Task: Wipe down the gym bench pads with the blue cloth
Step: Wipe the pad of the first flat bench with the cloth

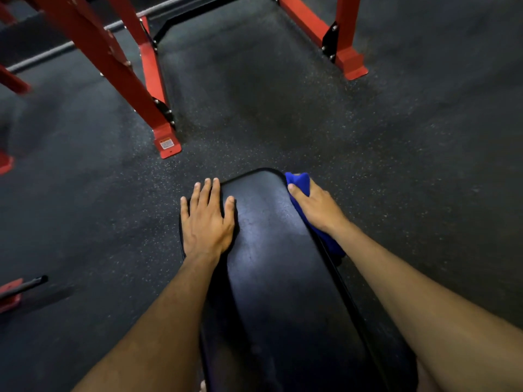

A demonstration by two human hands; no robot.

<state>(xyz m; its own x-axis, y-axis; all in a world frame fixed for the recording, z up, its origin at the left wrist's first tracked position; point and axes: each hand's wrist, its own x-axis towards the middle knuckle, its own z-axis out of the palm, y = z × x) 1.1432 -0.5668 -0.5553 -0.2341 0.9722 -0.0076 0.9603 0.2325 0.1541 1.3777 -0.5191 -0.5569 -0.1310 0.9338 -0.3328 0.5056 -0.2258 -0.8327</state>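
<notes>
Spanning speckled rubber floor (283,114), black bench pad (271,250)

a red steel rack (158,89) stands at eleven o'clock on the dark speckled rubber floor (283,108), a grey bar (42,56) behind it.

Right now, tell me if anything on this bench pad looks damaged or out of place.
Nothing stands out. The black bench pad shows only faint scuffs, no tears or spills. The blue cloth sits on its right edge.

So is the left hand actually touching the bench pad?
Touching: the head view shows the left hand lying flat on the bench pad.
</notes>
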